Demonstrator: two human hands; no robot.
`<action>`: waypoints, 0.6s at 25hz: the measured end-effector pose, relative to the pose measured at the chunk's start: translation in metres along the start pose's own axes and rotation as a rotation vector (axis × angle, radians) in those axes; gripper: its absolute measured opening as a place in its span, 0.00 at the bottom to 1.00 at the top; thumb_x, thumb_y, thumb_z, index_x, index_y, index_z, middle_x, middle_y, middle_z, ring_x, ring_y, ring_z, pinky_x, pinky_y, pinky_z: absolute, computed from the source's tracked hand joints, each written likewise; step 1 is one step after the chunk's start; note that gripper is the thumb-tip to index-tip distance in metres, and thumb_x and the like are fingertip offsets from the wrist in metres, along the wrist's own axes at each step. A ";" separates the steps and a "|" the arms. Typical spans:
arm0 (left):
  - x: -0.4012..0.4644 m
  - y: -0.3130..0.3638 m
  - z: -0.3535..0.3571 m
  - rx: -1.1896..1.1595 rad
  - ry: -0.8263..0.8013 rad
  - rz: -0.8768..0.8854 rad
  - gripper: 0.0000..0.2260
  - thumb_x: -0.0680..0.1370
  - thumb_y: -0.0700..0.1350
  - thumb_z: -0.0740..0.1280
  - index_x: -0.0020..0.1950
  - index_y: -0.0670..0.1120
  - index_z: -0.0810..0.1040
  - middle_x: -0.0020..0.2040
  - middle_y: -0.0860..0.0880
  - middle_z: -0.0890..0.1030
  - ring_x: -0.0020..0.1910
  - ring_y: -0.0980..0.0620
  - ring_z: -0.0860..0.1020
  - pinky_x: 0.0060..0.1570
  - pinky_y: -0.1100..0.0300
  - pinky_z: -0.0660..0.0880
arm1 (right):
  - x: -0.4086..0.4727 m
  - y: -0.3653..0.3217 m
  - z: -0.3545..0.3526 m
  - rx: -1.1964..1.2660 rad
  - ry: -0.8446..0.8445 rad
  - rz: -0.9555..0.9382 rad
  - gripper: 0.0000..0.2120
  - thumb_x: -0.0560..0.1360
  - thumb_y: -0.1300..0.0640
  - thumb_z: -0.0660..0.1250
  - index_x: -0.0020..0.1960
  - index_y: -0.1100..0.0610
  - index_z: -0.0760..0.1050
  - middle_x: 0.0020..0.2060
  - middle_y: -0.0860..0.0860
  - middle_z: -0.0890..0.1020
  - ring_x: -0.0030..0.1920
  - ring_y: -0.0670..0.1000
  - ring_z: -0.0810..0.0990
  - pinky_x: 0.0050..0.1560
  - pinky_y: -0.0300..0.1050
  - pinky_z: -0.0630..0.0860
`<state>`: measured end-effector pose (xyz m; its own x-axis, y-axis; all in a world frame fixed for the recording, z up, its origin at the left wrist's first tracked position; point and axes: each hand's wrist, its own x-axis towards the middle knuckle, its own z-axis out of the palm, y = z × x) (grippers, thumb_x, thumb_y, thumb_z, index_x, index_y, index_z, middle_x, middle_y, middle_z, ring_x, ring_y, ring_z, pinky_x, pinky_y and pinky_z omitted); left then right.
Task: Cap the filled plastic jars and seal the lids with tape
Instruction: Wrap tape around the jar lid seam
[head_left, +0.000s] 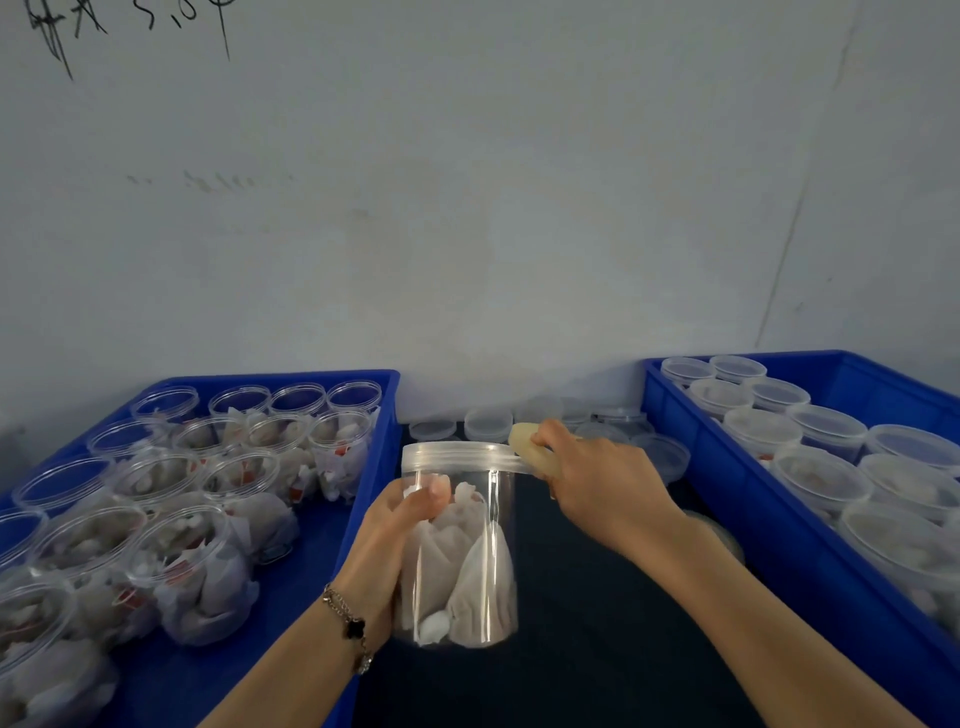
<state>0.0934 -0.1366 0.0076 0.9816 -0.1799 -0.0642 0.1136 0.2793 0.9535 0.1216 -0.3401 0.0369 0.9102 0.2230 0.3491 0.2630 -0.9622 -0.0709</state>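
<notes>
Jar (470, 545): clear plastic cylinder, smooth and glossy, upright over the dark table (597, 623), between the two bins; white cloth pouches bunched inside.
Lid (457, 454): translucent, ribbed rim, seated on the jar's mouth.
Left hand (397, 535): curled round the jar's left wall, thumb across the front; beaded bracelet (348, 623) on the wrist.
Right hand (597, 483): gripping a tape roll (530, 449), yellowish and clear, pressed against the lid's right edge.
Tape strip: clear film on clear plastic, hard to make out; extent round the rim cannot be told.
Left bin (374, 467): blue plastic, packed with open filled jars (208, 566), partly cut off by the frame.
Right bin (727, 467): blue plastic, rows of capped jars (826, 478), far end cut off.
Loose lids (485, 423): translucent discs behind the jar, blurred, partly hidden.
Wall (467, 208): pale, scuffed, black scrawl at top left.
</notes>
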 end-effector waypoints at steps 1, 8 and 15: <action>-0.001 0.000 0.000 -0.030 -0.027 -0.002 0.51 0.41 0.63 0.80 0.59 0.42 0.75 0.50 0.40 0.83 0.48 0.42 0.82 0.45 0.45 0.80 | 0.002 -0.002 0.002 0.012 -0.003 -0.005 0.12 0.75 0.61 0.58 0.55 0.50 0.61 0.29 0.44 0.66 0.26 0.44 0.63 0.26 0.42 0.53; -0.010 0.006 -0.001 -0.075 -0.190 -0.052 0.41 0.46 0.61 0.80 0.55 0.44 0.79 0.47 0.41 0.84 0.44 0.45 0.83 0.43 0.49 0.78 | 0.010 -0.026 0.001 0.162 -0.057 -0.059 0.07 0.78 0.54 0.57 0.54 0.52 0.61 0.36 0.47 0.75 0.37 0.55 0.76 0.38 0.48 0.72; -0.007 0.007 0.007 0.138 -0.167 0.014 0.52 0.54 0.71 0.72 0.65 0.36 0.71 0.43 0.45 0.77 0.38 0.51 0.75 0.42 0.62 0.73 | 0.007 -0.026 0.000 0.131 0.005 0.077 0.03 0.79 0.56 0.55 0.52 0.53 0.63 0.36 0.49 0.77 0.33 0.52 0.74 0.32 0.46 0.66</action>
<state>0.0858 -0.1404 0.0166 0.9423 -0.3344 -0.0122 0.0670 0.1529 0.9860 0.1212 -0.3131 0.0414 0.9278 0.1486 0.3422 0.2326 -0.9476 -0.2192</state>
